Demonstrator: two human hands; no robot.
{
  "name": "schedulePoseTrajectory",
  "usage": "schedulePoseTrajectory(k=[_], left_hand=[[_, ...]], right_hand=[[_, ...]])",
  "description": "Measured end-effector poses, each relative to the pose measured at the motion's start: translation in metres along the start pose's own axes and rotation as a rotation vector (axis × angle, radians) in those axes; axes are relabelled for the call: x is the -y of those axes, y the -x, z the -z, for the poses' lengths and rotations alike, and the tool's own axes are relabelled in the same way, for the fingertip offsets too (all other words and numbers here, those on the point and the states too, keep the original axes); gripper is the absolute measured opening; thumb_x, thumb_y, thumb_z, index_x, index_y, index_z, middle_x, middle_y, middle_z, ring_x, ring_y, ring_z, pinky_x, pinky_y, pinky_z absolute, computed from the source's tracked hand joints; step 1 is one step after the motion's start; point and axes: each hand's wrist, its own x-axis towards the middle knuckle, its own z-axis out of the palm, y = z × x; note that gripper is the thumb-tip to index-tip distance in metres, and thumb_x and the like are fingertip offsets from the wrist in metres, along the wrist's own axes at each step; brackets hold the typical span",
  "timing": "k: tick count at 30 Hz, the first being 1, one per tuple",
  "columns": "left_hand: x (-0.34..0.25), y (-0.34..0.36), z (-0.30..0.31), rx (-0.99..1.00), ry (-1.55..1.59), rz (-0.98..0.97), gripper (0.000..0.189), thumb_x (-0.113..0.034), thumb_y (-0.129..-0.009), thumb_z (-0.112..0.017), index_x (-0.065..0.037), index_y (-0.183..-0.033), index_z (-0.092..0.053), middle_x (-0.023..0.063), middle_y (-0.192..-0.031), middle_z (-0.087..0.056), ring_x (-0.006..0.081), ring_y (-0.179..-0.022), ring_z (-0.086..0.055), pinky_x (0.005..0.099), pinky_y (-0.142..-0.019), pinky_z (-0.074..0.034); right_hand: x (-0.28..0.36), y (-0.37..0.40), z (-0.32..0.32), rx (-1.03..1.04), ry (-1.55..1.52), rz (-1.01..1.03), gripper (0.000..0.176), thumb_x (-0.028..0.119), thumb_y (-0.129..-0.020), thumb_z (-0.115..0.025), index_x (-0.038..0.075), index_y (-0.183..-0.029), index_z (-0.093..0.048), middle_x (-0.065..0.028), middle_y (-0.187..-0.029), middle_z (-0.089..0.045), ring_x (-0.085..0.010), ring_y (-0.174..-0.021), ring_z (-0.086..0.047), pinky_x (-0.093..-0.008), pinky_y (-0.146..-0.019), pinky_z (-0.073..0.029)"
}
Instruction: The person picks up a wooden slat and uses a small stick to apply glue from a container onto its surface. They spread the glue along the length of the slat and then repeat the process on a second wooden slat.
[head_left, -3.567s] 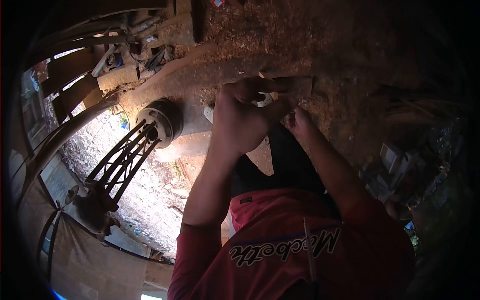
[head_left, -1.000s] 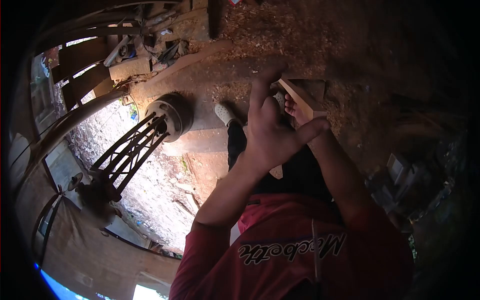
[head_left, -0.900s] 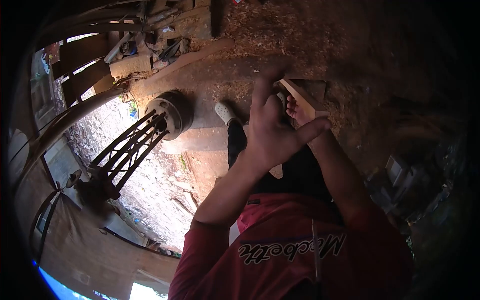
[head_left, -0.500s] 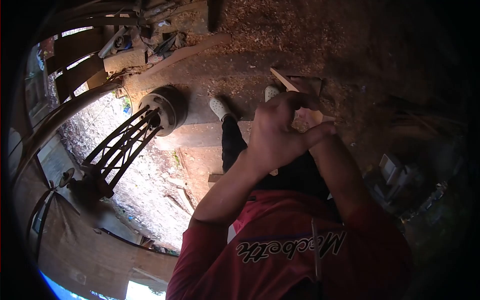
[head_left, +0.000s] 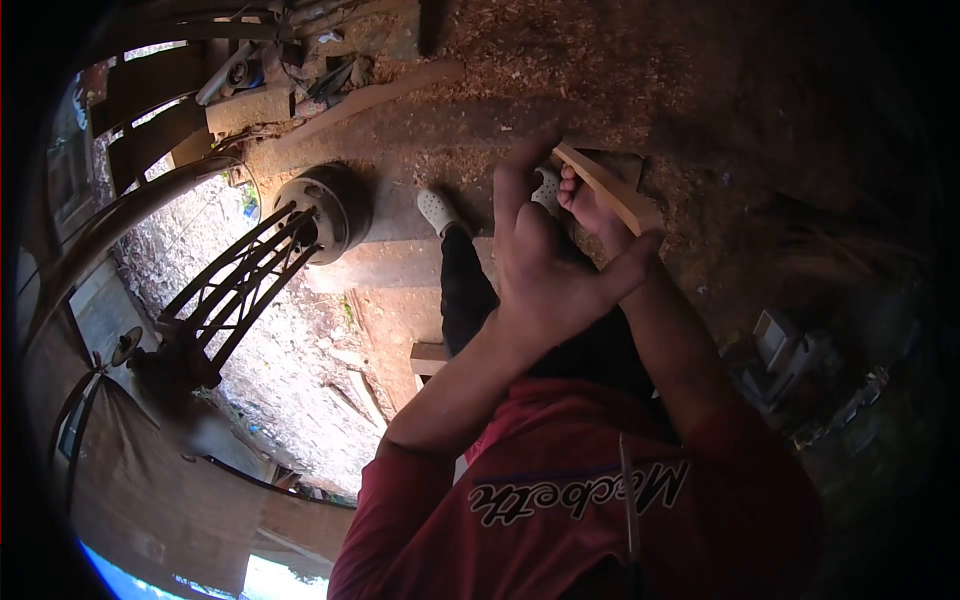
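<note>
A pale wooden strip [head_left: 606, 188] with flat faces lies slanted in my right hand [head_left: 590, 208], whose fingers curl round its underside. Above and beside it, my left hand [head_left: 535, 265] is open, its back toward me. Its index finger stretches forward and its thumb sticks out to the right, where the tip overlaps the near end of the strip. Below both hands show dark trousers and a pale clog [head_left: 437, 211] on my foot; the other clog is partly hidden behind the left hand.
Wood shavings [head_left: 600, 80] cover the ground ahead. To the left stands a metal wheel rim [head_left: 335, 215] joined to a lattice frame [head_left: 245, 285]. A long curved board [head_left: 390, 92] lies at the upper left, near a wooden block [head_left: 250, 110]. Pale blocky objects [head_left: 780, 345] sit in shade at right.
My left hand has opened, its index finger stretching forward from a curled position. The wooden strip has shifted slightly toward me and shows more of its face; the right fingers have come into sight.
</note>
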Motion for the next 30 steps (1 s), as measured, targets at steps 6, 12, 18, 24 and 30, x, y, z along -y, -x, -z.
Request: schedulePoseTrajectory(k=[6,12,18,24,30], left_hand=[[0.003,-0.002,0.001,0.003,-0.007,-0.001,0.093,-0.019,-0.056,-0.087,-0.002,-0.134,-0.039,0.0144,-0.13,-0.047,0.0284,-0.121,-0.048,0.043,-0.097,-0.041],[-0.003,-0.006,0.004,0.008,0.007,0.005,0.082,-0.015,-0.06,-0.083,-0.001,-0.13,-0.042,0.0155,-0.127,-0.051,0.0294,-0.116,-0.053,0.0412,-0.093,-0.044],[-0.019,0.0,0.006,0.496,0.461,-0.255,0.012,0.0,-0.073,-0.051,0.002,-0.084,-0.05,0.0184,-0.088,-0.056,0.0323,-0.078,-0.057,0.0403,-0.07,-0.047],[-0.102,-0.002,0.006,0.584,0.674,-0.145,0.04,-0.028,-0.089,-0.055,-0.003,-0.058,-0.049,0.0092,-0.058,-0.051,0.0233,-0.053,-0.05,0.0365,-0.052,-0.041],[-0.156,-0.038,0.036,0.285,1.101,-0.219,0.046,-0.054,-0.096,-0.04,-0.016,-0.071,-0.041,-0.0023,-0.045,-0.035,0.013,-0.037,-0.032,0.0295,-0.042,-0.032]], right_hand=[[-0.001,0.002,-0.009,-0.034,-0.018,-0.035,0.018,0.024,-0.088,-0.053,0.009,-0.093,-0.06,-0.0037,-0.071,-0.056,-0.0145,-0.061,-0.053,-0.0292,-0.06,-0.045],[-0.004,0.0,-0.005,-0.018,-0.011,-0.008,0.022,0.024,-0.088,-0.047,0.007,-0.091,-0.06,-0.0061,-0.071,-0.057,-0.0161,-0.06,-0.055,-0.0308,-0.061,-0.047],[-0.003,0.044,-0.038,0.008,-0.063,0.047,0.02,0.025,-0.084,-0.055,0.005,-0.089,-0.057,-0.0007,-0.076,-0.051,-0.0127,-0.064,-0.05,-0.0287,-0.064,-0.046],[0.042,0.098,-0.061,0.214,-0.338,0.277,0.033,0.041,-0.093,-0.051,0.011,-0.104,-0.062,-0.0025,-0.086,-0.061,-0.0197,-0.082,-0.059,-0.0352,-0.074,-0.047],[0.151,0.115,-0.048,-0.2,0.693,0.876,0.028,0.032,-0.092,-0.054,0.012,-0.111,-0.055,-0.0068,-0.099,-0.059,-0.0233,-0.09,-0.059,-0.0408,-0.077,-0.049]])
